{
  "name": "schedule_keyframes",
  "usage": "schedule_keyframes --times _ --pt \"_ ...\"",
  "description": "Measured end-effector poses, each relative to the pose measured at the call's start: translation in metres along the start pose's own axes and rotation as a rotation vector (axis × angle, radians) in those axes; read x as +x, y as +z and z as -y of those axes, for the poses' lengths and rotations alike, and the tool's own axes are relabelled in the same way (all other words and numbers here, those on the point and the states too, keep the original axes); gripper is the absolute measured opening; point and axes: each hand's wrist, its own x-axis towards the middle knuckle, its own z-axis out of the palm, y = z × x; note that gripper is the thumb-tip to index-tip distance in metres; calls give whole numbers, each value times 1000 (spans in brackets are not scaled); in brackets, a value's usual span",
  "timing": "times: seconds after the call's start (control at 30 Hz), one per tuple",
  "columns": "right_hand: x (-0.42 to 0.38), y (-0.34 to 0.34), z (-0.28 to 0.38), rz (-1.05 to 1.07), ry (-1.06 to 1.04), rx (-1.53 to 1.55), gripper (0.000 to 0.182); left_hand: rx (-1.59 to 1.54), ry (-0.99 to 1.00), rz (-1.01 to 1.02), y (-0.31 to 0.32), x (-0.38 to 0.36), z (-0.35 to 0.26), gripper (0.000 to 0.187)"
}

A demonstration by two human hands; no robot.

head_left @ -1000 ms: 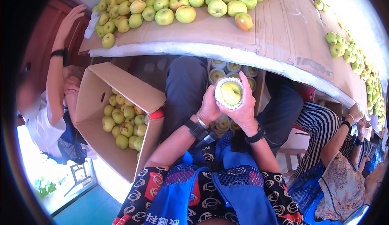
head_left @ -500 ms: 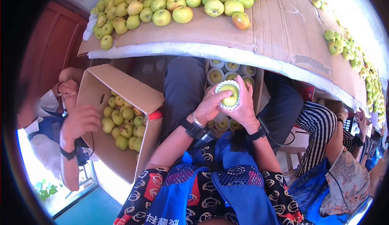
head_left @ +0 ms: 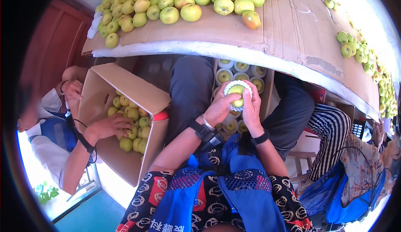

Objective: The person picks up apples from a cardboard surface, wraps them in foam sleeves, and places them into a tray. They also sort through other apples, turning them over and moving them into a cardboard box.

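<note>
Between my two hands is a green apple [head_left: 237,91] in a white foam net [head_left: 248,85], held up above a box between my knees. My left hand [head_left: 220,107] is closed on its left side, thumb across the front of the apple. Against the right side, my right hand [head_left: 252,109] grips the foam net with its thumb raised. Below and behind, the box [head_left: 267,91] holds several netted apples [head_left: 224,76] in rows.
Loose apples [head_left: 169,15] lie piled on the cardboard-covered table [head_left: 288,31] ahead. At left, a co-worker's hand [head_left: 109,125] reaches into a carton [head_left: 98,88] of bare apples [head_left: 144,131]. Another person in striped trousers [head_left: 330,127] sits at right.
The co-worker's hand at left has moved down into the carton onto the apples. My right hand has shifted slightly around the netted apple. The person at right has leaned and moved their arm.
</note>
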Motion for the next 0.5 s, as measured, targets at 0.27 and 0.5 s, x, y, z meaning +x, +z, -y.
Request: schedule_keyframes --times 0.27,0.5 --pt "-1 -5 2 12 12 -19 35 -111 -13 32 5 -3 4 42" --pt "-17 -33 -7 -18 210 26 36 -263 -156 101 3 -1 40 31"
